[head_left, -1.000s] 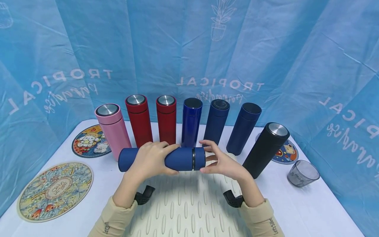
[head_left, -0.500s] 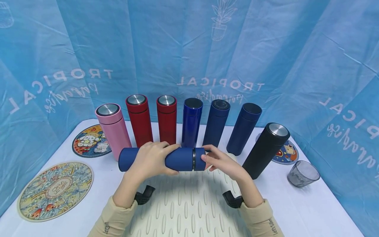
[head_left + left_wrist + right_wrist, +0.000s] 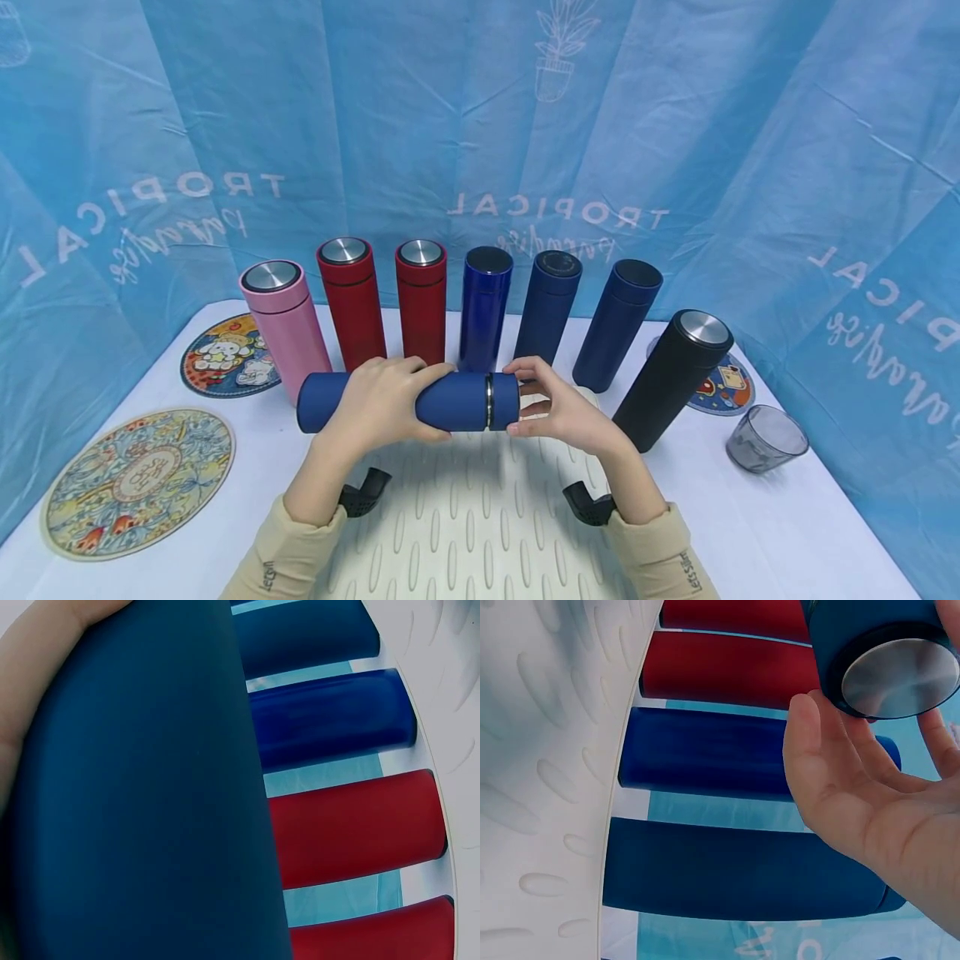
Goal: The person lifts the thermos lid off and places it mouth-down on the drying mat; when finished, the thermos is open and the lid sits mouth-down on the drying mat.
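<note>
A dark blue thermos (image 3: 457, 402) lies sideways in the air over the mat, its lid pointing right. My left hand (image 3: 382, 400) grips its body from above, thumb on the near side; in the left wrist view the blue body (image 3: 150, 787) fills much of the frame. At the other end, my right hand (image 3: 566, 417) has its curled fingertips around the lid (image 3: 505, 402). The right wrist view shows the lid's silver top (image 3: 900, 679) facing the palm, with fingertips right at its rim. A dark, shiny ring separates lid and body.
Behind stand a pink thermos (image 3: 288, 333), two red ones (image 3: 352, 317), several blue ones (image 3: 483, 325) and a black one (image 3: 667, 383). A grey glass (image 3: 765, 442) is at right. Round patterned placemats (image 3: 142, 483) lie left, and a textured cream mat (image 3: 465, 533) in front.
My right hand turned about the lid, its thumb coming over the near side half a second ago, then turned back with fingers spread around the rim. The left hand and thermos stayed nearly still.
</note>
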A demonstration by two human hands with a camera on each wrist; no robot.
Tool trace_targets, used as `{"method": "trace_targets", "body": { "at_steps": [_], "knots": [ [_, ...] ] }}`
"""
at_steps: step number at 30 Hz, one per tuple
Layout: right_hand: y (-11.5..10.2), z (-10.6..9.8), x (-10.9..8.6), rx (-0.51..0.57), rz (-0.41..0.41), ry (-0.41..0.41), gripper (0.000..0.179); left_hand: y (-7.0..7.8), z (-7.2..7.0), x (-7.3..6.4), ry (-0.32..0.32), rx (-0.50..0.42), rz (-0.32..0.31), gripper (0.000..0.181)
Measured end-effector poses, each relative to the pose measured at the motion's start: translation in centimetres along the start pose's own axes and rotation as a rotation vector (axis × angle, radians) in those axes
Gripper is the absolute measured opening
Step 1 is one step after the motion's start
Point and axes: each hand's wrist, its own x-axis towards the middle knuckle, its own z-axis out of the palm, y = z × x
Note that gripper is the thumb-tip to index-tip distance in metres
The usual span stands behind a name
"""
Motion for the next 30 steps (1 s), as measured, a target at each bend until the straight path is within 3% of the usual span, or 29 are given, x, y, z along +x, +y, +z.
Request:
{"method": "trace_targets", "body": {
  "at_steps": [4, 11, 14, 23, 30],
  "knots": [
    [-0.09, 0.04, -0.02, 0.006, 0.043, 0.003, 0.071, -0.01, -0.06, -0.01, 0.000, 0.000, 0.002, 0.081],
    [0.00, -0.15, 0.20, -0.012, 0.217, 0.016, 0.061, 0.10, -0.17, -0.01, -0.004, -0.005, 0.003, 0.080],
    [0.20, -0.21, 0.34, -0.023, 0.243, 0.006, 0.062, 0.14, -0.18, 0.01, -0.003, -0.008, 0.005, 0.080],
    [0.29, -0.30, 0.12, 0.065, 0.134, -0.021, 0.059, 0.09, -0.19, 0.00, -0.003, 0.003, 0.001, 0.081],
    [0.32, -0.07, 0.07, 0.037, 0.023, -0.016, 0.066, 0.06, -0.16, -0.03, 0.007, 0.005, 0.000, 0.081]
  ]
}}
